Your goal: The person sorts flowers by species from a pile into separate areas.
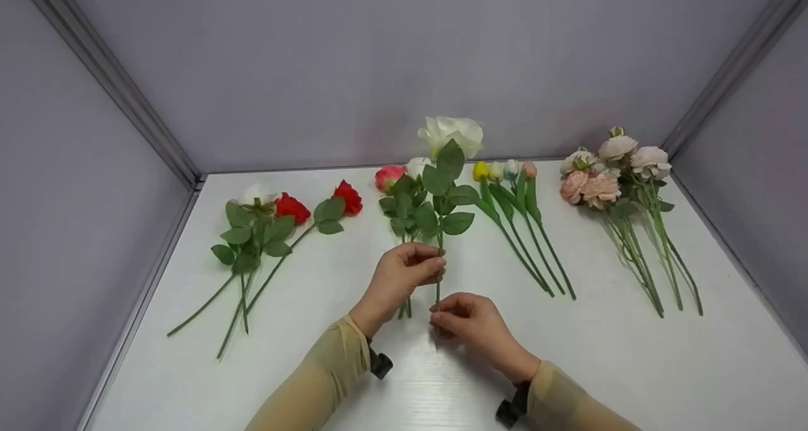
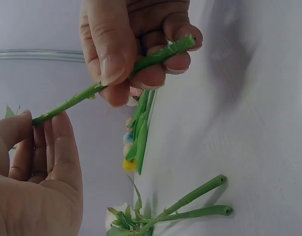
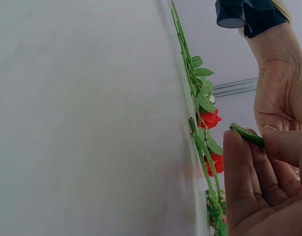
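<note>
A white rose (image 1: 456, 134) with green leaves stands upright above the table. My left hand (image 1: 404, 273) pinches its stem below the leaves, between thumb and fingers. Lower down, my right hand (image 1: 476, 327) pinches the stem near its cut end. In the left wrist view the green stem (image 2: 69, 102) runs from one hand to the other, its tip lying across the right hand's fingers. The right wrist view shows the stem end (image 3: 246, 134) between thumb and fingers. Behind the left hand lie a pink rose (image 1: 389, 177) and a white one (image 1: 418, 167), partly hidden.
Red roses (image 1: 291, 209) and a white flower (image 1: 257, 194) lie on the white table (image 1: 189, 229) at left. Several tulips (image 1: 511, 169) lie right of centre. Pale pink flowers (image 1: 600, 188) lie at far right. Grey panels (image 1: 379, 52) enclose the table's back and sides.
</note>
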### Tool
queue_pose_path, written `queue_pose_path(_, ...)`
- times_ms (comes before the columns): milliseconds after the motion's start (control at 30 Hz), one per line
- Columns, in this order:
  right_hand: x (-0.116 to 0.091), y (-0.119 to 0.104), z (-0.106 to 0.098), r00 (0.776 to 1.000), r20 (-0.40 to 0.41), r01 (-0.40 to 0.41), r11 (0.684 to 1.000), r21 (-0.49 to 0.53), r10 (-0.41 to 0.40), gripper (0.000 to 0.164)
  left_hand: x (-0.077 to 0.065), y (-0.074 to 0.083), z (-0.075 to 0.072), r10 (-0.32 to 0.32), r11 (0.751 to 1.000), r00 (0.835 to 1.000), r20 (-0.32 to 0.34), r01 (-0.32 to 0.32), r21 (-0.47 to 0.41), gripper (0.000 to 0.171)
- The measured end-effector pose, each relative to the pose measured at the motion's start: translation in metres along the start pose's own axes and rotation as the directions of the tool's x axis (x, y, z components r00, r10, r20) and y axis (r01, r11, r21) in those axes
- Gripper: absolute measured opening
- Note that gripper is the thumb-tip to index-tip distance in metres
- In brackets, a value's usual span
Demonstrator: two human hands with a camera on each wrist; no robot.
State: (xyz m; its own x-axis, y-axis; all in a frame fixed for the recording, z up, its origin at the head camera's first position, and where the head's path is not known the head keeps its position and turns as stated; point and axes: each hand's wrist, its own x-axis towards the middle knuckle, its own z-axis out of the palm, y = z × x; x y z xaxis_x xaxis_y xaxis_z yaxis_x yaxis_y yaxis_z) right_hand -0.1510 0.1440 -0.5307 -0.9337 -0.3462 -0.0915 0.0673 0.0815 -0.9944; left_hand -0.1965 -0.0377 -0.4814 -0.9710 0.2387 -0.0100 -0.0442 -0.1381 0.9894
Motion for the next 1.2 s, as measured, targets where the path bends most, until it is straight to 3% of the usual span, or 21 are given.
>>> queue_pose_path(333,0.0,-0.001,-0.002,1.0,-0.01,-0.009,0.999,-0.032,0.009,0.016,0.001,-0.003,0.0,0.011,0.999,0.999,0.032,-0.012,0.035,0.027)
queue_pose_path(700,0.008,-0.003,-0.005,1.0,0.006,0.004,0.996,-0.085,-0.003,0.019,0.007,-0.004,-0.005,-0.006,0.992,0.999,-0.048,0.012,0.129,0.026)
queue_pose_path(933,0.012,-0.006,-0.014,1.0,0.011,-0.016,0.993,-0.117,0.018,0.035,0.024,-0.003,-0.025,-0.084,0.983,0.988,-0.128,0.104,0.154,0.025)
queue_pose_path(1200,0.016,-0.01,-0.023,1.0,-0.009,-0.011,0.986,-0.167,0.01,0.031,0.055,-0.005,-0.047,-0.165,0.929,0.96,-0.227,0.228,0.292,0.024)
